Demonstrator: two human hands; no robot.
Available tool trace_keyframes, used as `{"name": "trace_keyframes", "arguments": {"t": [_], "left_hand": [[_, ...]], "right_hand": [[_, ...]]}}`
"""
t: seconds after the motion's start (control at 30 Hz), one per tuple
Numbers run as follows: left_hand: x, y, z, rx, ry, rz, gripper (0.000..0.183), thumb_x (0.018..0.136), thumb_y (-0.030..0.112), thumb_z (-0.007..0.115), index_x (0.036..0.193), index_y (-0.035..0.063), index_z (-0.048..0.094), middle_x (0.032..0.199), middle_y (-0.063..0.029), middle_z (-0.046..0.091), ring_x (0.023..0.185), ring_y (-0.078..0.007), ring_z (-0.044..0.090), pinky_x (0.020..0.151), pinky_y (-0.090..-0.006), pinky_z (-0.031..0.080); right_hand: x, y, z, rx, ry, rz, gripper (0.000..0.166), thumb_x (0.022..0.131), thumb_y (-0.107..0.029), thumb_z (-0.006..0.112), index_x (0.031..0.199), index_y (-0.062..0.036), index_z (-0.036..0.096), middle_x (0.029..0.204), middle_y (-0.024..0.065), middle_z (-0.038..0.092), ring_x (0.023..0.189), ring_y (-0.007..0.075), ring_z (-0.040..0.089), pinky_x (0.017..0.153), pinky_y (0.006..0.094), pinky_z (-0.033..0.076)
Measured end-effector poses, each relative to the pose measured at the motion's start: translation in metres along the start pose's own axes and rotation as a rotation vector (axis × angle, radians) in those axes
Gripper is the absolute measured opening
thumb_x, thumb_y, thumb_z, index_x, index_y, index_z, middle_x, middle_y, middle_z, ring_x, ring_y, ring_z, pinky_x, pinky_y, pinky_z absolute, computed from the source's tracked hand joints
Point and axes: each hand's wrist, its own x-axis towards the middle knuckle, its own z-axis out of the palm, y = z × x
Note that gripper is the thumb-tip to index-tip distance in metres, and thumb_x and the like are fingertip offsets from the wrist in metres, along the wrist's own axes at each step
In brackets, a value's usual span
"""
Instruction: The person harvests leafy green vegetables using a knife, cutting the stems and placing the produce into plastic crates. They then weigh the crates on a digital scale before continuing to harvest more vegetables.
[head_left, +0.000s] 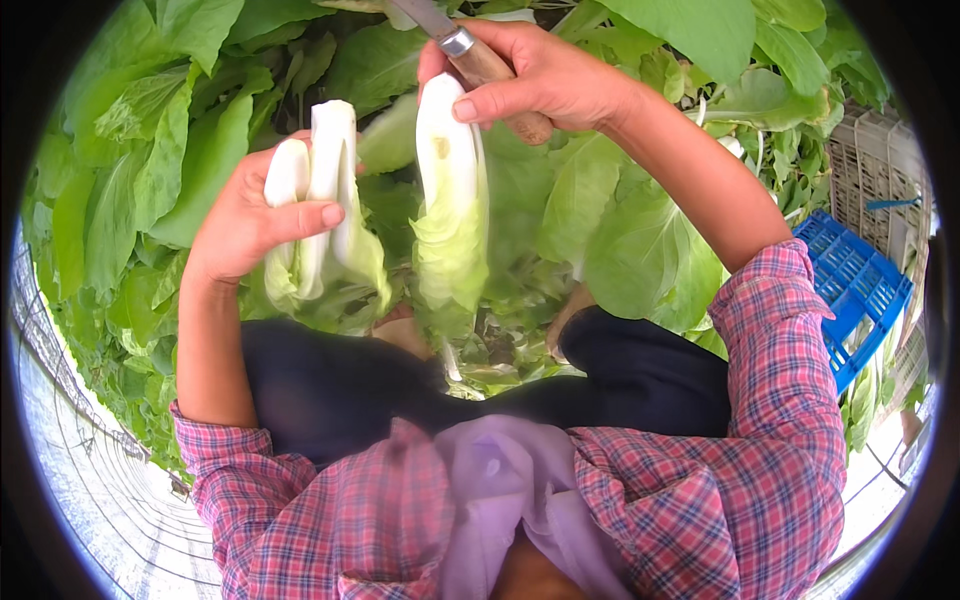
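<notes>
My left hand (277, 202) grips several pale, thick-stemmed pieces of a leafy vegetable (325, 172), their cut white ends up and their yellow-green leaves hanging below. Between thumb and fingers, my right hand (525, 82) holds one larger pale vegetable heart (444, 172) by its white upper end. The same hand also keeps a knife against the palm, its wooden handle (484, 66) crossing the fingers and its metal blade (426, 16) pointing up and left, partly cut off by the picture's edge. The two hands are apart, side by side.
Large-leaved green plants (645, 247) surround my hands on both sides and ahead. At the right lie a blue plastic crate (859, 289) and a beige plastic crate (874, 172). My bent legs in dark trousers (322, 382) are close below, with loose leaves (499, 375) on the ground between them.
</notes>
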Motion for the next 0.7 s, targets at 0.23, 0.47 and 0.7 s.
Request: {"name": "trace_keyframes", "arguments": {"t": [0.23, 0.47, 0.7], "left_hand": [[0.006, -0.006, 0.015, -0.022, -0.218, 0.263, 0.034, 0.062, 0.007, 0.071, 0.094, 0.0013, 0.062, 0.11, -0.0059, 0.049, 0.108, -0.018, 0.042, 0.089, -0.0303, 0.036], [0.013, -0.013, 0.025, -0.003, -0.204, 0.26, 0.036, 0.063, 0.002, 0.069, 0.098, 0.0017, 0.06, 0.109, -0.0055, 0.05, 0.098, -0.0147, 0.048, 0.083, -0.0266, 0.04], [0.012, -0.007, 0.008, -0.174, -0.312, 0.068, 0.031, 0.062, 0.001, 0.068, 0.092, 0.002, 0.063, 0.095, -0.0046, 0.059, 0.096, -0.015, 0.05, 0.083, -0.0267, 0.04]], "right_hand": [[0.014, -0.022, 0.013, 0.172, 0.003, 0.053, 0.033, 0.075, -0.013, 0.066, 0.1, -0.0053, 0.047, 0.082, -0.0005, 0.048, 0.067, 0.0065, 0.046, 0.055, 0.0203, 0.041], [0.021, -0.003, 0.01, 0.018, 0.042, -0.055, 0.03, 0.076, -0.016, 0.064, 0.099, -0.0049, 0.047, 0.081, 0.0002, 0.049, 0.067, 0.007, 0.048, 0.057, 0.0207, 0.042], [0.023, 0.004, 0.004, 0.048, 0.041, -0.039, 0.031, 0.078, -0.02, 0.064, 0.098, -0.0031, 0.047, 0.083, 0.0013, 0.05, 0.071, 0.0071, 0.048, 0.061, 0.0208, 0.042]]}}
